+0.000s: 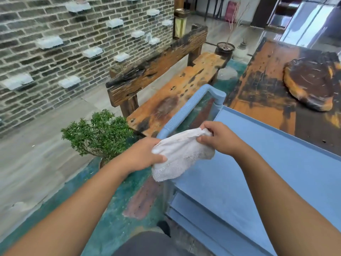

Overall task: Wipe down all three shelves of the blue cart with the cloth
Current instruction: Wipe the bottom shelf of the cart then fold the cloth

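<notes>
Forearms: both bare forearms (73, 209) come in from the near edge and meet at the middle of the view.
Cloth: the white cloth (182, 154) is held up in the air between the two hands, at the near left end of the cart and just under its handle.
Cloth long axis: it runs from near left to far right, from one hand to the other. The loose lacy edge hangs down on the near side.
Left hand: the left hand (142, 154) grasps the near left end of the cloth, with the thumb lying across the top.
Right hand: the right hand (221, 139) pinches the far right end, where the cloth is bunched in the curled fingers.
Contact with shelf: I cannot tell if the hanging edge touches the cart. It looks lifted.
Top shelf: the top shelf (276, 163) of the blue cart (323, 145) lies below and to the right of the cloth.
Nearer hand: the right hand is already over the shelf and the left hand is outside its left edge, so I judge the right hand better placed to press the cloth down.
Lower shelves: the lower shelves (193, 215) show only as edges under the top one.
Handle: the handle (184, 111) rises on the far side of the hands.
Around: a wooden bench (175, 89) is far left, a green shrub (99, 133) left, and a dark wooden table (267, 80) far right.
</notes>
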### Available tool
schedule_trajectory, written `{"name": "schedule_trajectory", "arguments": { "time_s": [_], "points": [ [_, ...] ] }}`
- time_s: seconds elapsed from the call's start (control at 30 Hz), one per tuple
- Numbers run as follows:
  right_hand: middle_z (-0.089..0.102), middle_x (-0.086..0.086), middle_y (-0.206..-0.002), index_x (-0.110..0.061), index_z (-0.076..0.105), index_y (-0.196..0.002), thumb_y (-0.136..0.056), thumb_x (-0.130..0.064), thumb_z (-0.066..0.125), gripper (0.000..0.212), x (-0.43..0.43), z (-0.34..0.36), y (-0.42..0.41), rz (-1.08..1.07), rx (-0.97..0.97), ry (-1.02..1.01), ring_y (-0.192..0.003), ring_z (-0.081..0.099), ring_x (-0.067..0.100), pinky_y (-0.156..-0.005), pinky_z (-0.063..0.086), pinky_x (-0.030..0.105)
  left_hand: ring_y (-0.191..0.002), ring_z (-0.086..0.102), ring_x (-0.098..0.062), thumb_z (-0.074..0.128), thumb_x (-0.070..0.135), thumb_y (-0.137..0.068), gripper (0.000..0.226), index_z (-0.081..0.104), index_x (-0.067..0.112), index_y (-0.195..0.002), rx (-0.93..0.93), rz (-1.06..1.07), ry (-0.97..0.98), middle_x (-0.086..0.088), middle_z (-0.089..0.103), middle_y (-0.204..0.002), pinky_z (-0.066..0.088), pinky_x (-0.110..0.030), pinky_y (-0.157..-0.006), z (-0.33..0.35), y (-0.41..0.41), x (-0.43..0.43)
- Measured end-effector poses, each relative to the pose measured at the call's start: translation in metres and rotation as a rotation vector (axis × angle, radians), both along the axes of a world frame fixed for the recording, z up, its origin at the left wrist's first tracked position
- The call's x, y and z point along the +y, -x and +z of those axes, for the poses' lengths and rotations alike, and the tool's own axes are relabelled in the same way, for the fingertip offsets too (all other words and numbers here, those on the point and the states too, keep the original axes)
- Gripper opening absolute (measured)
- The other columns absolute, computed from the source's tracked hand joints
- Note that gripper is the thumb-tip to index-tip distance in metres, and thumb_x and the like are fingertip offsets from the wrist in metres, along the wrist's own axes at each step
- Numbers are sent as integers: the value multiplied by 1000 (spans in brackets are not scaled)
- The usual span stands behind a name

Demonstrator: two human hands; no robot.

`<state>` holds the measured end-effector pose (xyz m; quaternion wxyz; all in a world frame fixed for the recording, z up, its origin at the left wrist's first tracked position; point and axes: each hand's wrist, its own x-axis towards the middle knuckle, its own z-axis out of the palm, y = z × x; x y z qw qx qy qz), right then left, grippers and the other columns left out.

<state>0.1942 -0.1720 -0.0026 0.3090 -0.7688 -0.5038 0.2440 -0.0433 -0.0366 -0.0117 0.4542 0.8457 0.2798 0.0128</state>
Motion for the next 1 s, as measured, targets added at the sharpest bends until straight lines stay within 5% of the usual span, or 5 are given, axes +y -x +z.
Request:
{"name": "schedule_trajectory", "arguments": {
  "time_s": [0.13, 0.4, 0.77, 0.87, 1.0],
  "points": [
    [62, 5, -85, -20, 59, -83, -87, -21, 71, 13, 58, -2, -10, 43, -59, 74, -79, 54, 16, -68, 43, 35, -86, 71, -25, 69, 23, -92, 11, 69, 15, -99, -9, 102, 133, -6, 73, -95, 60, -50, -74, -18, -5, 29],
    [64, 5, -97, -18, 58, -103, -92, -27, 65, 16, 141, -3, -20, 60, -243, 73, -92, 59, 26, -77, 48, 42, -91, 72, -29, 61, 19, -97, 13, 69, 14, -105, -176, 379, 450, -9, 76, -100, 60, -56, -77, -40, -23, 61],
    [64, -1, -101, -24, 61, -119, -94, -16, 53, 28, 183, -42, -9, -43, -432, 125, -102, 57, 25, -85, 26, 37, -98, 73, -28, 67, 13, -84, 39, 64, 2, -121, -274, 604, 1168, -18, 72, -115, 62, -39, -72, -77, -24, 71],
    [57, 2, -115, -24, 63, -124, -92, -15, 54, 34, 188, -40, -11, -36, -481, 176, -115, 50, 26, -94, 30, 38, -95, 73, -30, 70, 15, -85, 41, 61, 5, -124, -221, 578, 1115, -19, 72, -115, 61, -41, -72, -76, -22, 72],
    [54, 7, -127, -15, 63, -126, -98, -24, 57, 30, 173, -34, -11, -56, -433, 87, -119, 48, 27, -103, 41, 41, -90, 69, -26, 75, 28, -87, 49, 45, 23, -125, 78, 445, 520, -14, 64, -111, 60, -44, -76, -55, -27, 85]
  ]
}}
